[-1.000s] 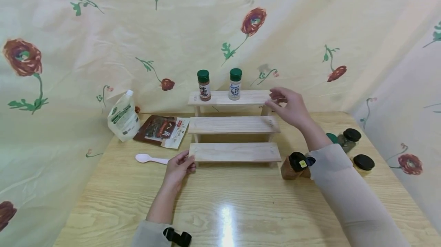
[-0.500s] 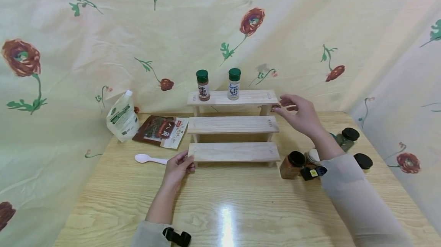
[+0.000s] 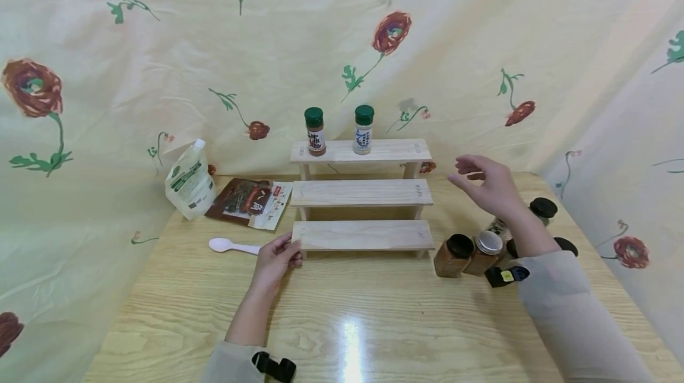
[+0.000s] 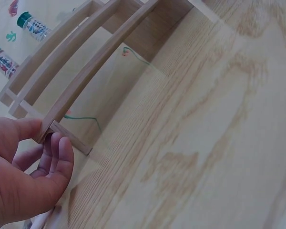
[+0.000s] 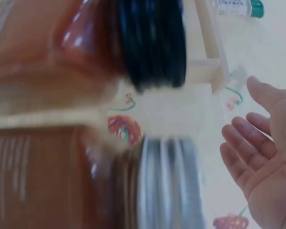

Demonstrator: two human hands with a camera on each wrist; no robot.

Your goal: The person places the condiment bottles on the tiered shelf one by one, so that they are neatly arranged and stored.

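Note:
A three-step wooden rack (image 3: 363, 234) stands on the table. At the left end of its lowest step, my left hand (image 3: 276, 259) pinches the board, thumb on the edge and fingers curled beneath, as the left wrist view shows. Two green-capped spice bottles, one with red contents (image 3: 316, 136) and one with white contents (image 3: 363, 133), stand upright on the top step. To the right of the rack, my right hand (image 3: 488, 184) is in the air with loosely bent fingers and holds nothing. Below its wrist stand a black-lidded jar (image 3: 453, 257) and a silver-lidded jar (image 3: 485, 252).
More jars, one with a black lid (image 3: 542, 209), stand at the right, partly hidden by my right forearm. Left of the rack are a white spouted pouch (image 3: 191, 182), a brown spice packet (image 3: 248, 202) and a white spoon (image 3: 232, 246). A flowered cloth hangs behind the table.
My right hand has moved away from the right end of the top step, to the right and slightly down, uncovering the silver-lidded jar. The left hand has kept its hold on the lowest step.

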